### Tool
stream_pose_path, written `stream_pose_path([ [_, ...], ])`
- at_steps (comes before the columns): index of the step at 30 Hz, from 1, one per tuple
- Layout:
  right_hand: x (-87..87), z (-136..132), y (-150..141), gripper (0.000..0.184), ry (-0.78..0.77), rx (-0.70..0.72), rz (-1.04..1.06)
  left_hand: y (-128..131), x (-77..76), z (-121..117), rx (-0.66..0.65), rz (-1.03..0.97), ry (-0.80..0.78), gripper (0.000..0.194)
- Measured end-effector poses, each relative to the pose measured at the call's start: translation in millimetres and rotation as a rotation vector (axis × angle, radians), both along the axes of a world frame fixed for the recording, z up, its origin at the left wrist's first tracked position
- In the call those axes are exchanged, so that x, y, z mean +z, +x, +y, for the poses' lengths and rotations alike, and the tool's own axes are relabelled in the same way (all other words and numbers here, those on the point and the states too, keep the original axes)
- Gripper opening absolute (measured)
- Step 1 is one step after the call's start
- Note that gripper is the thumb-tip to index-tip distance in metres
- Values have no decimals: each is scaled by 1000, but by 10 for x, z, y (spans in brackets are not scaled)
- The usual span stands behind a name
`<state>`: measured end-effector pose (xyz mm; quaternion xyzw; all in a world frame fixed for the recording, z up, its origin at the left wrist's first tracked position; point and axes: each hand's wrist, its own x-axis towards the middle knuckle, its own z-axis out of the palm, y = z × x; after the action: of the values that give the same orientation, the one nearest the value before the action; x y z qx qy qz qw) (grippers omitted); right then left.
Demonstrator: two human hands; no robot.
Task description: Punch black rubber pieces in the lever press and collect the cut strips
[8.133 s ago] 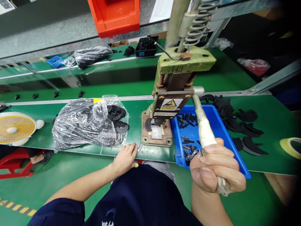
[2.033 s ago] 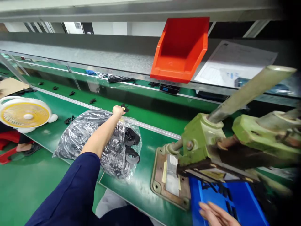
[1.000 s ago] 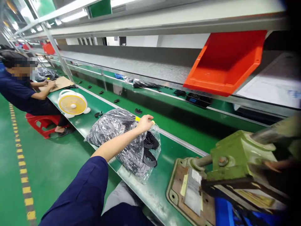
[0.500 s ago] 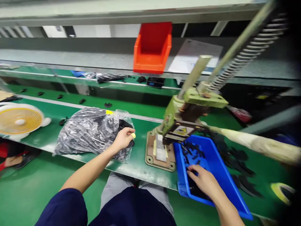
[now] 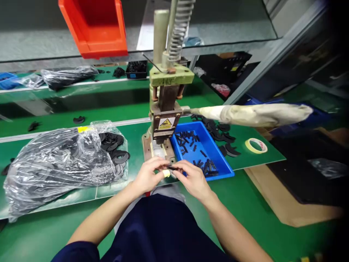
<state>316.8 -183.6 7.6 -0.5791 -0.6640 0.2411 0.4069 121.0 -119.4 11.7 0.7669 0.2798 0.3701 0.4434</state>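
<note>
My left hand and my right hand meet just in front of a green hand press. Pinched between their fingertips is a small, narrow black piece, partly covered by the fingers. Yellow tape wraps my left thumb. Behind the hands, the press base carries a pale block under the raised head. A blue bin with many short black pieces stands right beside the press. Left of it lies a clear plastic bag full of curved black parts, its mouth open toward the press.
The wrapped press lever sticks out to the right above the bin. Curved black parts and a tape roll lie beyond the bin. An orange bin hangs over the shelf edge. Brown cardboard stands at lower right.
My left hand has left the plastic bag and my right hand has come out of the blue bin. Both are now together at a small black piece. The view has turned right.
</note>
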Motion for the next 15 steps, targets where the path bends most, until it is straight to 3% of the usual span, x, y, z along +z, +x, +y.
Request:
stream_pose_path([
  [7, -69, -86, -111, 17, 20, -11, 122, -82, -116, -100, 43, -41, 231, 11],
  [15, -308, -204, -228, 17, 142, -53, 215, -164, -293, -227, 85, -91, 256, 17],
])
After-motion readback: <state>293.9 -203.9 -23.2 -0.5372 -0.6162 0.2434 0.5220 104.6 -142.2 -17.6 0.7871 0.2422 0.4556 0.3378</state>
